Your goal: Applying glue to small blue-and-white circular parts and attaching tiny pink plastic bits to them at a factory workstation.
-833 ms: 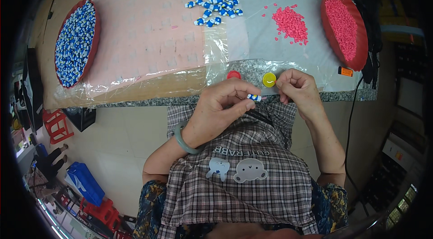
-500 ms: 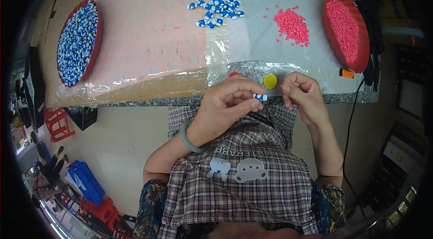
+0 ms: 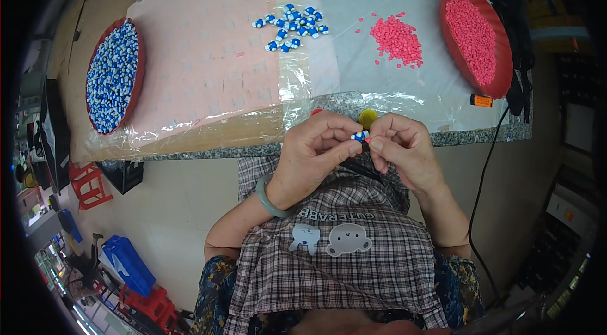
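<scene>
Pinching a small blue-and-white piece point(image 3: 359, 136) between left hand point(image 3: 310, 148) thumb and forefinger, close by the view's centre, toward three o'clock. Pinching a tiny pink bit point(image 3: 367, 140) in the right hand point(image 3: 404, 148), against or just beside the piece; impossible to tell which. Wearing, toward six o'clock, a checked apron point(image 3: 341, 287) with upside-down lettering point(image 3: 335, 214) at five, above an animal-face print point(image 3: 349, 240). Too small to read, between two and three: an orange label point(image 3: 482, 101). Heaped near one: loose pink bits point(image 3: 396, 40).
</scene>
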A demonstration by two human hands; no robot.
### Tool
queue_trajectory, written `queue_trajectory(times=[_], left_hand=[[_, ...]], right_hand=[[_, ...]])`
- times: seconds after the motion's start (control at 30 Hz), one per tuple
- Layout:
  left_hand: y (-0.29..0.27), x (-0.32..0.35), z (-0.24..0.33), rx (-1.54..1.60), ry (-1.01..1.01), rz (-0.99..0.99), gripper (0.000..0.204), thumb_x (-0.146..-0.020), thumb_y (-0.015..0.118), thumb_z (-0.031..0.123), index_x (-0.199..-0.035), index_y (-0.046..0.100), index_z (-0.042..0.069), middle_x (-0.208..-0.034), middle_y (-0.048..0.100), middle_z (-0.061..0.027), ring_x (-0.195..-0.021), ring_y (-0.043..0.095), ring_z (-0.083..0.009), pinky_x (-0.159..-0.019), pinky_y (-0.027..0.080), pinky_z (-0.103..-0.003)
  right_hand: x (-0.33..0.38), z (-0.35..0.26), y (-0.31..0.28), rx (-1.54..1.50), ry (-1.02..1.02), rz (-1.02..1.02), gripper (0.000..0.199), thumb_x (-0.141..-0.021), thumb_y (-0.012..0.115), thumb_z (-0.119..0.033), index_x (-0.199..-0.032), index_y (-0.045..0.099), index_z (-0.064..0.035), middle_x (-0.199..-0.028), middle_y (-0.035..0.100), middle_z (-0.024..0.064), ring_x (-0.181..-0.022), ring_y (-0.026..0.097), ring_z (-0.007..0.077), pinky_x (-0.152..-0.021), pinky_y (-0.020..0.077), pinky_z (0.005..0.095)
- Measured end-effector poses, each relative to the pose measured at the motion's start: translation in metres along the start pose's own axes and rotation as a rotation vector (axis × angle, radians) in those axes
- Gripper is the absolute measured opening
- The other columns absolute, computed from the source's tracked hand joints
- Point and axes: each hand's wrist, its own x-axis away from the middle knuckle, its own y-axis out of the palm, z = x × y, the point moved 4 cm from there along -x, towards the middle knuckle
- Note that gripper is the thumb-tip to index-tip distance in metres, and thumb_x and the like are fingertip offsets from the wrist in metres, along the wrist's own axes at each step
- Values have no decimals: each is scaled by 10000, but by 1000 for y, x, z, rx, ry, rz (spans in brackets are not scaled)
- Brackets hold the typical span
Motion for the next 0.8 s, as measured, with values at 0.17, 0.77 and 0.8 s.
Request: queue_trajectory(times=[0.17,0.77,0.8], left_hand=[[0,-1,-1,-56,37,14,232,-919,694,-46,-1144,635,-41,-1112,638,-74,-998,683,-138,-872,579,-251],[-1,-1,3,-229,135,30,224,-909,701,-45,-1127,649,-36,-1138,609,-93,-1019,681,-153,-879,576,-254],[-1,-1,3,-232,134,34,223,-909,702,-44,-1126,651,-34,-1138,609,-95,-1016,681,-154,-875,577,-254]], right_hand=[[-3,1,-2,0,-17,4,90,-947,681,-85,-959,628,-14,-737,630,23,-579,577,62,-510,462,192],[-6,3,-2,86,-1,54,86,-942,694,-84,-941,643,-15,-736,638,13,-578,584,57,-502,464,188],[-5,4,-2,103,14,68,81,-941,692,-80,-940,644,-14,-735,637,13,-577,584,58,-502,464,189]])
